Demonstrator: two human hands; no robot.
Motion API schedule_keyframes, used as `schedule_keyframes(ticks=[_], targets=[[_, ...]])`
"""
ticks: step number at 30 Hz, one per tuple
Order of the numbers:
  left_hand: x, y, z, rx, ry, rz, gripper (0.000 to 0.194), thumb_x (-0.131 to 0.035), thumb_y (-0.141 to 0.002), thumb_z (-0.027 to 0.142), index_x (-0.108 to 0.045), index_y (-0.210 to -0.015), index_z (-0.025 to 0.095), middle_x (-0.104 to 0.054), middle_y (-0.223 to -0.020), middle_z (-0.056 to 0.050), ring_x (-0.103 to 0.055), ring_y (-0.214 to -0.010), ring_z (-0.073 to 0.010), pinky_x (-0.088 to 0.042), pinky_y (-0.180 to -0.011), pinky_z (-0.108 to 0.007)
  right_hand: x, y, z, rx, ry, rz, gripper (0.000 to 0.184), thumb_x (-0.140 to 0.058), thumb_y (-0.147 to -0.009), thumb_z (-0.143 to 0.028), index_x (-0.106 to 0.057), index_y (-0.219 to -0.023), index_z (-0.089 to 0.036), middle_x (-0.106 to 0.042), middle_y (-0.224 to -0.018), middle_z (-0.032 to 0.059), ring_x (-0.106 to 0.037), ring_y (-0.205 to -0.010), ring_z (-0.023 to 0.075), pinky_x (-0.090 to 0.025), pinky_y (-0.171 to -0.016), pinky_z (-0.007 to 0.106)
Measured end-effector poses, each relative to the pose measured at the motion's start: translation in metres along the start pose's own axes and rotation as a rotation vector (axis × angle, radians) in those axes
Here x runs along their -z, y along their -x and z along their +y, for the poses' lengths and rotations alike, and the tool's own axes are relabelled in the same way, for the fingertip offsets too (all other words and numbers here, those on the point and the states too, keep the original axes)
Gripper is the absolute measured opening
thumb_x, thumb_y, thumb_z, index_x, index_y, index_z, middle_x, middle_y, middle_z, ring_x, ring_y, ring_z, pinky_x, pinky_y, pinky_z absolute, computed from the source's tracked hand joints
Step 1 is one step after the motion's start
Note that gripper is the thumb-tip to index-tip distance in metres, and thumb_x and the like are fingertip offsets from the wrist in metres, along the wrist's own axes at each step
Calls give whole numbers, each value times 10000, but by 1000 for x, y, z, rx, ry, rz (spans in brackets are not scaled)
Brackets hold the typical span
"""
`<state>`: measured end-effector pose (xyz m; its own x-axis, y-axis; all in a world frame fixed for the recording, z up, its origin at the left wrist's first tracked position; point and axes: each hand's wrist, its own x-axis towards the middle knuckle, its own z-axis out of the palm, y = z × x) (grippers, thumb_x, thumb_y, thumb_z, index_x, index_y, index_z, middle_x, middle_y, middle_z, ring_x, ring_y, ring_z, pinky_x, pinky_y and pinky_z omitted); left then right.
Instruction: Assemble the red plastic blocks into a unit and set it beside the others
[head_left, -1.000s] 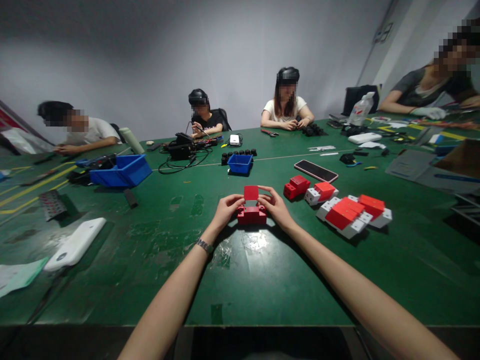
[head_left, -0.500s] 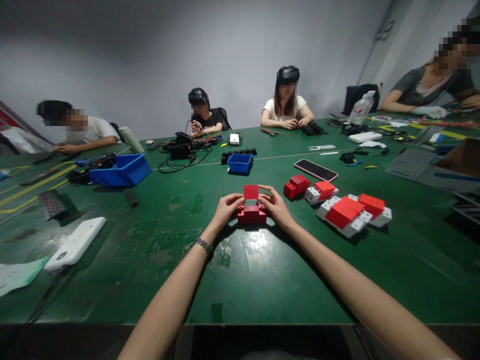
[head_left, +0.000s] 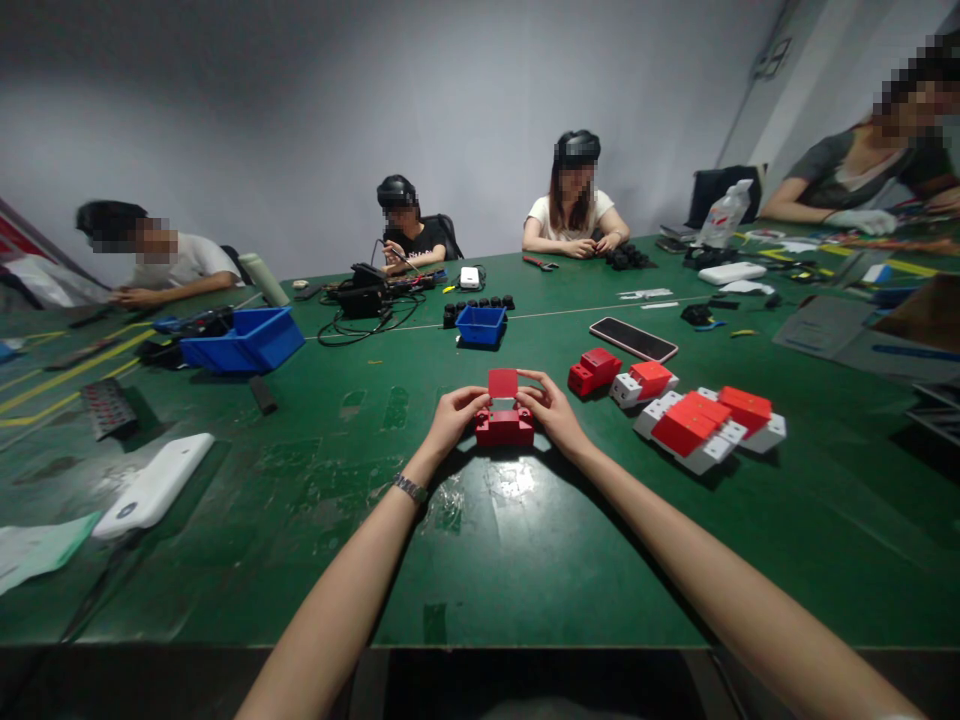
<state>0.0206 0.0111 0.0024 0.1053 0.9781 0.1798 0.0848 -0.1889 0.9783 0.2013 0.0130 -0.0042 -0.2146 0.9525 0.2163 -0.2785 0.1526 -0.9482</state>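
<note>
A small red box with its lid standing open rests on the green table in front of me. My left hand grips the box's left side, fingers curled around it. My right hand holds the right side, with fingertips touching the raised lid. A wristwatch sits on my left wrist.
Right of the box lie several red and white boxes, a closed red box and a phone. A small blue bin, a larger blue bin and a white device lie around. Other people sit along the far and side edges.
</note>
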Motion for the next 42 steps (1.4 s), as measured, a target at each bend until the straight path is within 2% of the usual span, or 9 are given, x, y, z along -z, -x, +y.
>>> schedule_keyframes(ticks=[29, 42], targets=[[1, -1, -1, -29, -3, -13, 297, -658, -707, 377, -690, -860, 124, -698, -838, -69, -618, -757, -182, -461, -726, -279, 0, -2, 1, -3, -33, 3, 443, -674, -697, -325, -505, -1092, -217, -612, -770, -31, -552, -656, 81, -435, -611, 205], [2, -2, -6, -14, 7, -25, 280, -669, -708, 359, -681, -870, 131, -697, -864, -66, -619, -763, -173, -461, -728, -269, 0, 0, -1, -3, -1, 10, 436, -673, -691, -328, -511, -1083, -229, -613, -795, -20, -570, -695, 104, -447, -652, 236]])
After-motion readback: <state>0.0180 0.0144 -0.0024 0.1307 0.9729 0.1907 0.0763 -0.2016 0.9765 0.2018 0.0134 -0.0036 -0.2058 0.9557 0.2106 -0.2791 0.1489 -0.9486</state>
